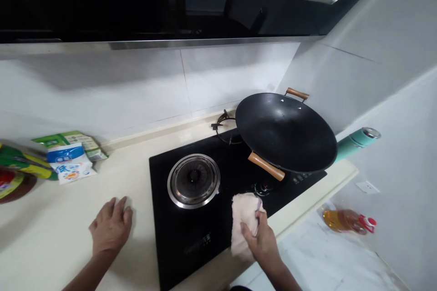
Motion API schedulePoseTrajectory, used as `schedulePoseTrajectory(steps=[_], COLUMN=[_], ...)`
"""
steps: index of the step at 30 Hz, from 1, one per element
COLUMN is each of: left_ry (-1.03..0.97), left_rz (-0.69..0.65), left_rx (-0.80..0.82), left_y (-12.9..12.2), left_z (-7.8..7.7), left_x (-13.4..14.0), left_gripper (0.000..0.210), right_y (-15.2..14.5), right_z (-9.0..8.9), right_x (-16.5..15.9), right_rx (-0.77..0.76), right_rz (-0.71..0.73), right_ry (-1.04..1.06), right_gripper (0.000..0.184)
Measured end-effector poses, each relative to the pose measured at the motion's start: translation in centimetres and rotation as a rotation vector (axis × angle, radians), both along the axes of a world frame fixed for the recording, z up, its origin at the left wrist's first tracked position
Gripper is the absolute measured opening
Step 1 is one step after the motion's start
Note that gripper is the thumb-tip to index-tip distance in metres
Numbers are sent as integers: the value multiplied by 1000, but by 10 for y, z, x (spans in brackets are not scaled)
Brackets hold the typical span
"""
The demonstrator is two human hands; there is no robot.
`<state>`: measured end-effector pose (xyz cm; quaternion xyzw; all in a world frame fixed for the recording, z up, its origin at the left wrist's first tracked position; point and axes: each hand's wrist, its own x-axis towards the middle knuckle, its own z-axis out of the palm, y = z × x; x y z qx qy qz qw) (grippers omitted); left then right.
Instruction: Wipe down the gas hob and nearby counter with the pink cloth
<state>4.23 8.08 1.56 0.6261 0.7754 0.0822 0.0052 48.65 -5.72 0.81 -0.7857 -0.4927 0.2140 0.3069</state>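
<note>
My right hand (pixel 261 236) grips a pale pink cloth (pixel 243 216) pressed on the black glass stove top (pixel 191 245), near its front edge and just in front of the knobs (pixel 262 188). My left hand (pixel 111 226) lies flat, fingers spread, on the cream counter (pixel 61 236) left of the stove, holding nothing. The left burner (pixel 193 180) is bare. A large black wok (pixel 286 131) with wooden handles sits on the right burner.
Blue-white and green food packets (pixel 70 161) and a yellow-green bag (pixel 20 163) lie at the counter's back left. A teal flask (pixel 357 142) sticks out behind the wok. A bottle of oil (pixel 348 220) lies on the floor to the right. A range hood (pixel 170 4) hangs overhead.
</note>
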Motion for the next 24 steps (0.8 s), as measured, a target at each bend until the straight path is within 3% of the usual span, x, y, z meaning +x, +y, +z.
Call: schedulePoseTrajectory(steps=[4,7,11,16,24], left_ry=[8,19,43,58,39], left_rz=[-5,5,5,-1,-8], left_rx=[12,13,22,12,55], left_y=[-1,-1,-1,-2,-4], left_z=[-3,-6,-9,-9,-11], left_x=[-1,-3,-4,-5,-7], left_gripper=[58,55,55,58,55], right_y=[-1,12,44,105,205], right_z=[10,23,44,59,52], right_x=[-34,-56,-61,-40,-12], right_rx=[-137,-168,-239,-314,-261], right_rz=[290,530,697,603,415], right_ry=[9,-16,-172,-422,-438], right_gripper=[35,42,51,45,61])
